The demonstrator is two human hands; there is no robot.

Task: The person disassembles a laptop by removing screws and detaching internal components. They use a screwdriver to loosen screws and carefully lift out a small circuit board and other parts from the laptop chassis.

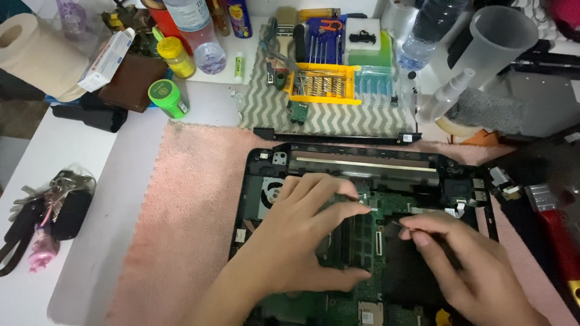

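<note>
Laptop base (362,158), opened with its green board bare, lies on a pink towel (193,217) straight below my view. My left hand (302,235) covers much of the board's left half, so I cannot see what sits beneath the palm; the bottom of the chassis is cut off by the lower edge of the frame. My right hand (465,265) hides the lower right corner, and whatever lies at the far right is blurred dark and red.

I see a black plastic frame, a fan opening (270,194) at upper left, a pale metal strip along the top, and memory modules (357,238) near the middle. My left hand is spread, fingertips and thumb pinching at the edges of those modules. My right hand is closed on a thin dark tool (406,226), its tip touching the board just right of the modules.

By my count: one laptop base, one loose black trim bar (338,137) above it, one yellow bit holder (323,83) on a zigzag cloth (266,108), two green-capped containers, one bunch of keys (51,202) at the left, one paper roll (30,54) at upper left, and one clear measuring jug (498,42) at upper right.
</note>
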